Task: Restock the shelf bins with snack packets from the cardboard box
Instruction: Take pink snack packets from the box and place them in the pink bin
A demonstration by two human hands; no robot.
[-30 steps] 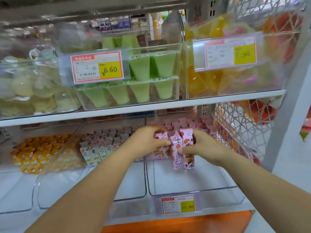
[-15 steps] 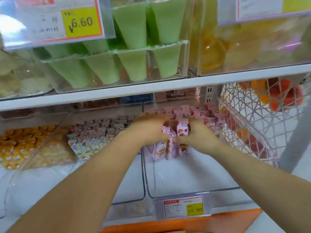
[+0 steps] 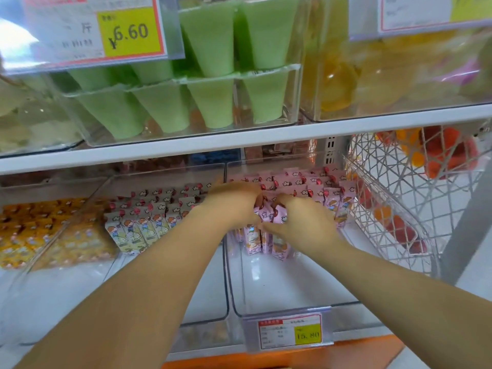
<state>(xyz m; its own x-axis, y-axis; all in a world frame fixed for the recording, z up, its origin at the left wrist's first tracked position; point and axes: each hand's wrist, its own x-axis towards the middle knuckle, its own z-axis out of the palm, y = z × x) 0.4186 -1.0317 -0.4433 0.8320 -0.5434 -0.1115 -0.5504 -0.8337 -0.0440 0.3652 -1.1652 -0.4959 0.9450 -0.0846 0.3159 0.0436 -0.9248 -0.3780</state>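
Moved in closer since a moment ago, reaching deeper into the clear bin (image 3: 292, 286). Stand the pink packets (image 3: 269, 217) up straight and slide them back snug against the full rows (image 3: 314, 187) before letting go. Held from the left by the left grip (image 3: 234, 203), fingers curled over the tops, and from the right by the right grip (image 3: 300, 225), curled round the same bunch.

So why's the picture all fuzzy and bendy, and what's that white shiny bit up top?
Head view: the left hand and right hand, gripping pink packets, look smeared, probably from motion; the white shelf edge bows, as wide-angle lenses make it; the shiny patch is light glaring off the clear price-tag holder, whose 6.60 is readable.
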